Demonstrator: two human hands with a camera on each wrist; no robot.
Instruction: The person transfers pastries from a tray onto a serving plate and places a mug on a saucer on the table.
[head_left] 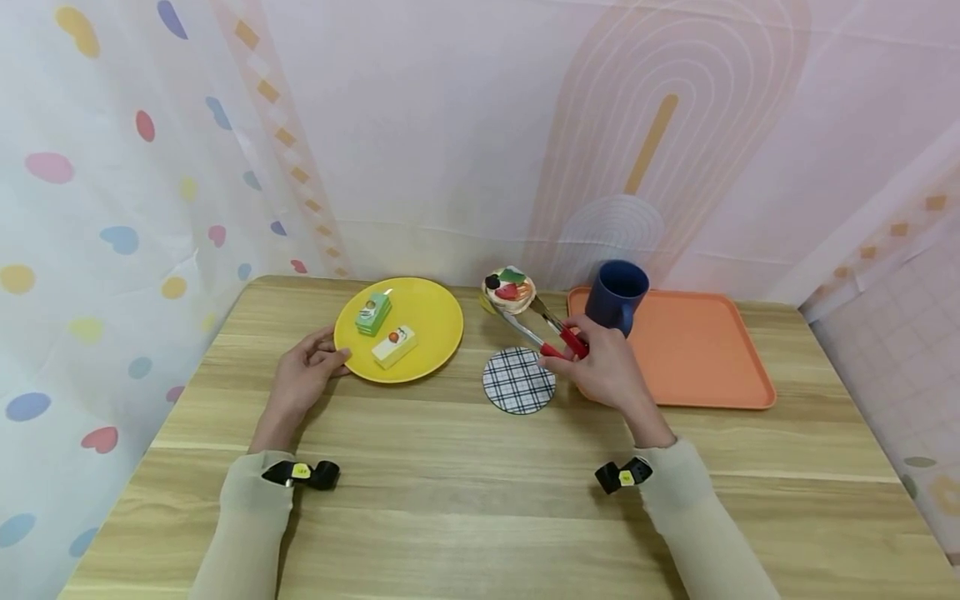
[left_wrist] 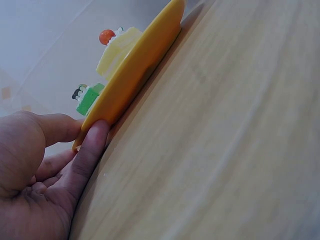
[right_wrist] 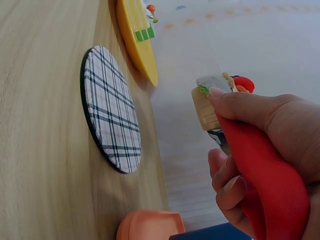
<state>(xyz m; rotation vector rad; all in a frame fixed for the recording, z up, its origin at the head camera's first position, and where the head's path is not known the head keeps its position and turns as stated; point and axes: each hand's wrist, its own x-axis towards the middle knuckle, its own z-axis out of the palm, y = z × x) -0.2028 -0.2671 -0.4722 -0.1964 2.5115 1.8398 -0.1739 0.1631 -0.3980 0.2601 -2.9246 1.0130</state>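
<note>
My left hand pinches the left rim of a yellow plate, thumb on top and fingers beneath, as the left wrist view shows. On the plate sit a green cake slice and a pale yellow cake slice. With my right hand I grip tongs by their red handles. Between the tong ends is a small fruit tart, raised above the table to the right of the plate. In the right wrist view, my thumb and the tongs hide part of the tart.
A round plaid coaster lies below the tart, between plate and tray. At the right is an orange tray, with a dark blue mug at its back left corner, close to my right hand. A patterned curtain hangs behind the wooden table.
</note>
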